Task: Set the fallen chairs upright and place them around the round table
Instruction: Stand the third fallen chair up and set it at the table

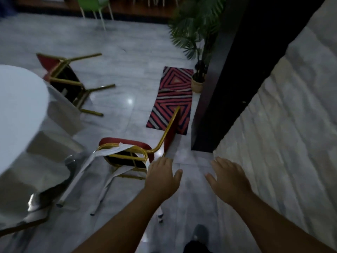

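Two red-cushioned chairs with gold frames lie tipped over on the pale tiled floor. The near chair (127, 152) lies on its back just ahead of me, legs wrapped in white plastic pointing toward me, backrest flat toward the rug. The far chair (69, 79) lies on its side beside the round table (18, 99), which has a white cloth and fills the left edge. My left hand (162, 178) hovers open over the near chair's seat frame, not touching it. My right hand (228, 179) is open above bare floor to the right.
A striped red and black rug (173, 95) lies beyond the near chair. A potted palm (198, 52) stands beside a dark pillar (224, 88). A pale textured wall (291, 125) runs along the right. Green chairs (94, 6) stand at the back.
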### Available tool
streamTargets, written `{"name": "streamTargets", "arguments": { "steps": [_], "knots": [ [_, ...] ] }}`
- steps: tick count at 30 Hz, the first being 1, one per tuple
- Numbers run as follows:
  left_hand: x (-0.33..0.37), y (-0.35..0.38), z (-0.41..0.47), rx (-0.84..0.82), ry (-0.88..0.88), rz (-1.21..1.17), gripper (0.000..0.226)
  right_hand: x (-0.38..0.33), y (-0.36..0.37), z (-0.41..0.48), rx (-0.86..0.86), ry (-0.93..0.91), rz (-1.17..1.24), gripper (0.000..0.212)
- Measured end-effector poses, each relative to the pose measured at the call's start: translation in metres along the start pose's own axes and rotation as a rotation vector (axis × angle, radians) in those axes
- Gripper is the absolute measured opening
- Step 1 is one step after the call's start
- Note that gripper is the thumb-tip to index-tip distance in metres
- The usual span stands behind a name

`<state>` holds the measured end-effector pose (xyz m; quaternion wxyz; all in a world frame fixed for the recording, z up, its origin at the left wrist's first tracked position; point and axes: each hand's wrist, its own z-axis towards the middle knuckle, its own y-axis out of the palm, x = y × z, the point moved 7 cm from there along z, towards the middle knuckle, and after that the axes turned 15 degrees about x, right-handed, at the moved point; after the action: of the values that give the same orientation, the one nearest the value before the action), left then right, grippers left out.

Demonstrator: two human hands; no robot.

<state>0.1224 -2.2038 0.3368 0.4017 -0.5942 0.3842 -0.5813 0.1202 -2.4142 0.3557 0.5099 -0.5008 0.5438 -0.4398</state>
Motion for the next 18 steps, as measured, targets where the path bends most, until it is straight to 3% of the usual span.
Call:
{"name": "streamTargets", "arguments": {
  "steps": [4,10,18],
  "knots": [
    [-0.005,0.011,0.041,0.034,-0.143,-0.018,0.071,0.002,-0.005,0.08,-0.018,-0.136,0.018,0.063],
    [0.0,0.04,0.103,0.035,-0.31,-0.083,0.063,0.004,-0.006,0.196,-0.069,-0.281,-0.077,0.062],
    [-0.048,0.092,0.247,-0.008,-0.421,-0.143,0.052,-0.03,0.057,0.345,-0.268,-0.36,-0.125,0.074]
  ]
}}
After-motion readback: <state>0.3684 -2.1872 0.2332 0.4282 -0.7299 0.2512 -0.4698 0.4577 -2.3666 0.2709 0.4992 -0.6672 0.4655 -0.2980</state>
